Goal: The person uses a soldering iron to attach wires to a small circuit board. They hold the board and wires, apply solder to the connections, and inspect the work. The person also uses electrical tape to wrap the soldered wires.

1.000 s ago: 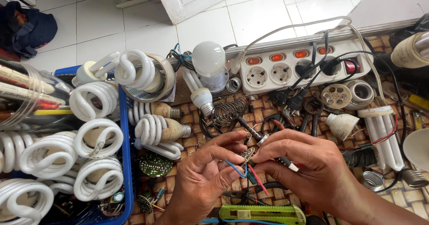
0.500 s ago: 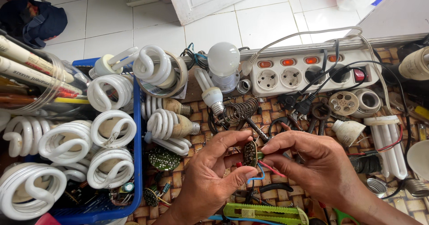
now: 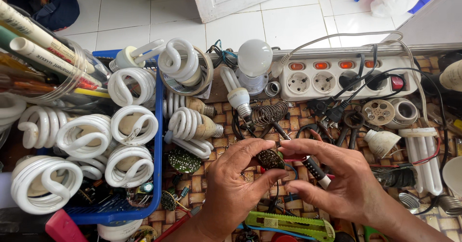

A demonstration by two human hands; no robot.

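Observation:
My left hand pinches a small round circuit board between thumb and fingers at the centre of the view. My right hand holds a soldering iron by its black and white handle; the thin metal tip points up and left, past the board, toward a coiled wire stand. Both hands hover close together above a woven mat. Red and blue wires show under them.
A blue tray at the left holds several white spiral lamps. A white power strip with plugs lies at the back. Loose lamps, a round bulb, a green cutter and lamp parts lie around. Markers in a clear jar stand far left.
The view has shifted slightly, so everything sits lower and to the right. My hands stay together on the board and the iron; the fingers have shifted slightly.

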